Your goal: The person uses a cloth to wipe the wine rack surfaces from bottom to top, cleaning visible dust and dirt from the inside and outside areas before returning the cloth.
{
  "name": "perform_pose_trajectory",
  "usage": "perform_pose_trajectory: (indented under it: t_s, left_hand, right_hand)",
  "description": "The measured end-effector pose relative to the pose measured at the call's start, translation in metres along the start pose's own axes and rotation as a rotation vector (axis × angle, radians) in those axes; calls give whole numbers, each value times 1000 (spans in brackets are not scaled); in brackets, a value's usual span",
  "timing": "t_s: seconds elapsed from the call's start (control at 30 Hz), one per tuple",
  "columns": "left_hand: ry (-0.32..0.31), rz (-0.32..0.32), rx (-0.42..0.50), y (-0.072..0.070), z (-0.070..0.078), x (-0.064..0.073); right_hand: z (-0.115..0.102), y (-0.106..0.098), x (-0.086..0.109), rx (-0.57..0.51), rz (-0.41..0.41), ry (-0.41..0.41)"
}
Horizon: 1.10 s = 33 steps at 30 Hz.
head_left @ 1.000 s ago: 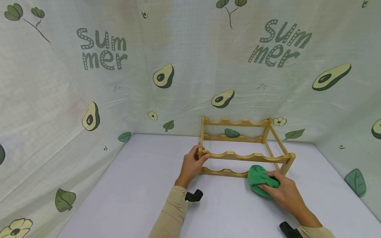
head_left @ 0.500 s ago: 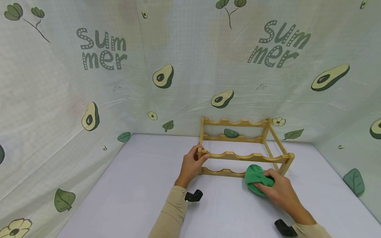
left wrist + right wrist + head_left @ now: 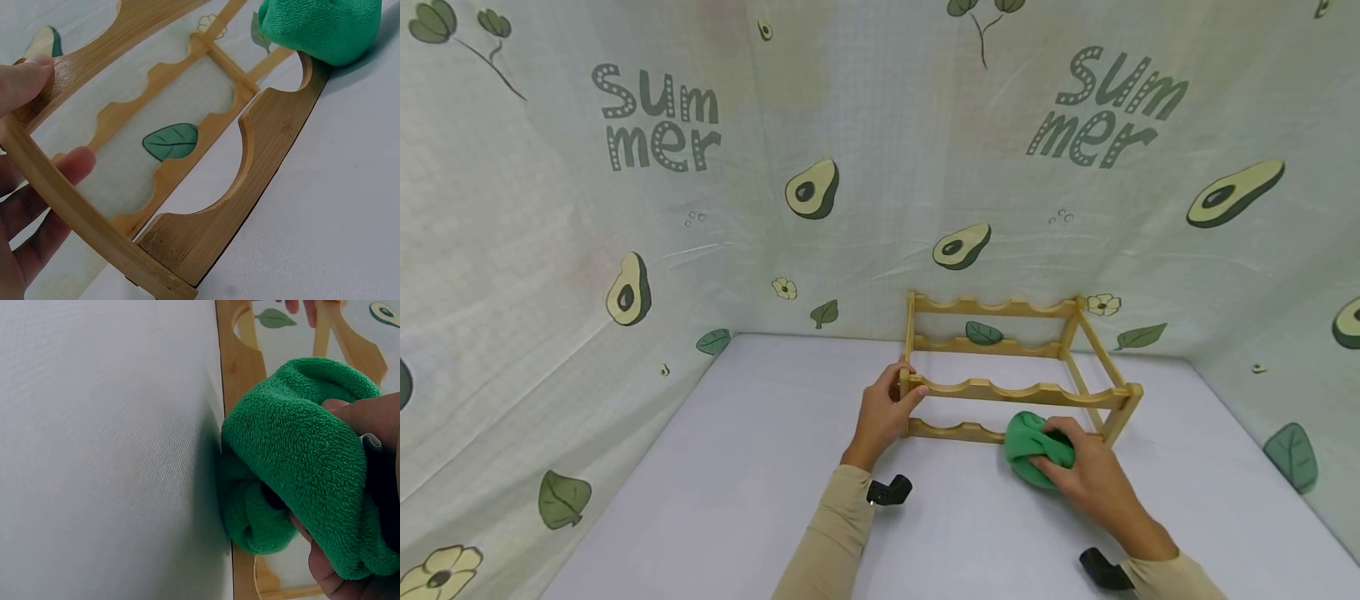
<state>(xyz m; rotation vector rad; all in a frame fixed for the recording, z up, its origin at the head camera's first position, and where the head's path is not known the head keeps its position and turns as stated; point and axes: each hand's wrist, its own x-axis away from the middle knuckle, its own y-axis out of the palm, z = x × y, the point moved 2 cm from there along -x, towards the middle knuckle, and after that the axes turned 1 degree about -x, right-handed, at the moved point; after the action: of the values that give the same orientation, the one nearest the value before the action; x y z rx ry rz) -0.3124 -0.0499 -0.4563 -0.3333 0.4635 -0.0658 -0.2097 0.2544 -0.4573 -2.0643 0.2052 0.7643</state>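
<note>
A wooden bottle rack with scalloped rails stands at the back of the table. My left hand grips its front left corner post; in the left wrist view the thumb lies on the upper front rail and the other fingers reach behind the post. My right hand holds a bunched green terry cloth against the lower front rail, right of its middle. Seen from the right wrist, the cloth wraps over that rail and hides part of it.
White cloth covers the table. Behind it hangs a pale curtain printed with avocados and leaves, close to the rack's back. A black wrist camera sits on the left wrist, another on the right.
My right hand has slid the green cloth leftward along the rack's lower front rail. The left hand keeps its grip on the corner, and the rack stays in place.
</note>
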Motion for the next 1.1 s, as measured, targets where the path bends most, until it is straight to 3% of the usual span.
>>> perform_pose_trajectory:
  t_s: [0.3,0.5,0.6,0.87,1.1]
  left_hand:
    - [10,3,5,-1,-2,1]
    - [31,-2,16,-1,-1,1]
    - [37,-2,20,-1,-1,0]
    - [31,2,8,-1,0,0]
    - [21,6,-5,0,1,1]
  right_hand:
    - [-4,8,-1,57,-61,-217]
    - [-7,15,0,14,-54,-326]
    - [-7,18,-1,-7,-69,-295]
    - [-13,25,-5,-103,-174,-97]
    - [-14,34,-7,-194,-226,-1]
